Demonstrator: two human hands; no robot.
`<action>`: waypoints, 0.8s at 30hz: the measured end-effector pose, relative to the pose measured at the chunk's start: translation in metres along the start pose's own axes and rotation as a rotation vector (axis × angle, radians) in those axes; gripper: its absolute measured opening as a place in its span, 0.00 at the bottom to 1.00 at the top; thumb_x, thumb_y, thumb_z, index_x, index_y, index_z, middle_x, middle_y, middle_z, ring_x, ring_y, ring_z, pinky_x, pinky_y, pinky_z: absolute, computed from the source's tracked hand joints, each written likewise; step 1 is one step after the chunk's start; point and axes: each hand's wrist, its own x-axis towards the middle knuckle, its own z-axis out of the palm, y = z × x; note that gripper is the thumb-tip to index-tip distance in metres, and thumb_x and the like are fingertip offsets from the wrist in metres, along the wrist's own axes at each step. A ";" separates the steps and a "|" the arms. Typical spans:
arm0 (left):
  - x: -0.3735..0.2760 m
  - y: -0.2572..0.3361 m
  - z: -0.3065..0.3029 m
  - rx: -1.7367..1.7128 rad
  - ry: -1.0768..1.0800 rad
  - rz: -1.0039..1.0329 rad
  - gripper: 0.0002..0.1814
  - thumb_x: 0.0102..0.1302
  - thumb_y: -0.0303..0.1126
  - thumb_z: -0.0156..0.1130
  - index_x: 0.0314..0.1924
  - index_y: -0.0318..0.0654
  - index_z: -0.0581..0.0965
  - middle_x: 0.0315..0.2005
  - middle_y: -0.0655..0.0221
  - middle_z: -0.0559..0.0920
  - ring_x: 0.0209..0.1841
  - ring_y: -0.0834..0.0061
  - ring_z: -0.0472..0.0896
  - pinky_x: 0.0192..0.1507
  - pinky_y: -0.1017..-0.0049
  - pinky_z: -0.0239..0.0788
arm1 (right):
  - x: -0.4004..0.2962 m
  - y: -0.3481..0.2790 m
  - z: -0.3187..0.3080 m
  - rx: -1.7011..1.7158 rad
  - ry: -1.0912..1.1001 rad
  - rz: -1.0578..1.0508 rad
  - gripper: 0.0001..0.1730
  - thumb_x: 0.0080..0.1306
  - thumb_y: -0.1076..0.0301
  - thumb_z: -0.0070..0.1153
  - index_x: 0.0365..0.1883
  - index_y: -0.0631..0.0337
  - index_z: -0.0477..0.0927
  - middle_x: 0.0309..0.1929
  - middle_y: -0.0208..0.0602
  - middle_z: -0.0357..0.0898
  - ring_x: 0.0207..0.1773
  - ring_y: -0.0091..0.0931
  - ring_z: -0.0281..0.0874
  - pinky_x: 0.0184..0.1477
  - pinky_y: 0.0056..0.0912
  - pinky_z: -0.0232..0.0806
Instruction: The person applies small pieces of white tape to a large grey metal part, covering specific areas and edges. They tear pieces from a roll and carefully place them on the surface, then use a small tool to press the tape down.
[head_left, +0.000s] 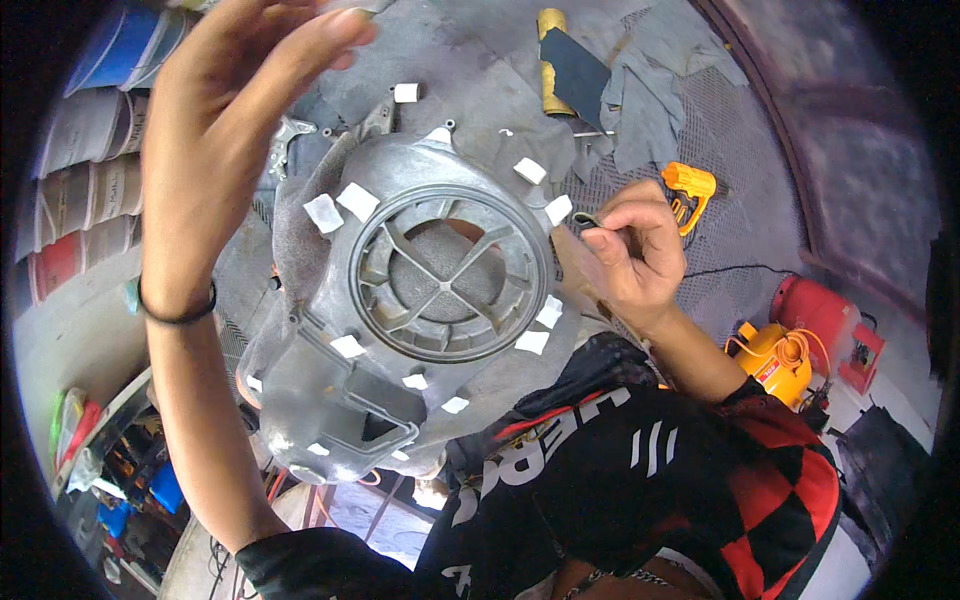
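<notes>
A cast metal cover (388, 161), apparently an engine cover, lies before me on a grey cloth (300, 247). It has a ribbed round opening crossed by four spokes, and a smaller opening at its lower part. Several white tape pieces (348, 346) are stuck around it. To its right, my right hand (641, 251) pinches a small folded dark strip (585, 219), perhaps sandpaper, close to one tape piece at the cover's edge. My left hand (217, 112) is raised above the cover's upper left, near the camera. Its fingertips are cut off by the top edge, so its grip is unclear.
Beyond the cover lie a small white roll (406, 92), a yellow roll (553, 22) under a dark sheet (576, 71), and a grey rag (645, 105). A yellow power tool (688, 187) and a red tank (814, 315) stand right. Labelled containers (112, 124) line the left.
</notes>
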 end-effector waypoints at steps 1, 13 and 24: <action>-0.007 -0.005 -0.007 0.004 -0.013 0.033 0.14 0.75 0.29 0.57 0.57 0.32 0.75 0.46 0.62 0.85 0.52 0.75 0.81 0.56 0.76 0.70 | 0.000 0.001 0.002 -0.041 -0.025 -0.022 0.11 0.63 0.73 0.69 0.38 0.64 0.77 0.34 0.37 0.76 0.31 0.26 0.71 0.32 0.26 0.65; -0.169 0.022 -0.016 0.362 0.177 -0.216 0.50 0.59 0.30 0.74 0.75 0.38 0.53 0.57 0.49 0.79 0.59 0.60 0.78 0.62 0.63 0.65 | -0.006 -0.007 0.003 0.067 0.024 0.033 0.11 0.65 0.81 0.61 0.41 0.63 0.72 0.40 0.39 0.72 0.41 0.26 0.69 0.46 0.26 0.64; -0.214 0.015 0.000 0.581 -0.110 -0.562 0.80 0.31 0.44 0.87 0.79 0.38 0.41 0.67 0.46 0.72 0.70 0.47 0.69 0.69 0.59 0.62 | -0.003 -0.007 0.001 0.031 0.052 0.224 0.09 0.62 0.82 0.64 0.38 0.64 0.78 0.38 0.32 0.76 0.41 0.22 0.72 0.43 0.23 0.65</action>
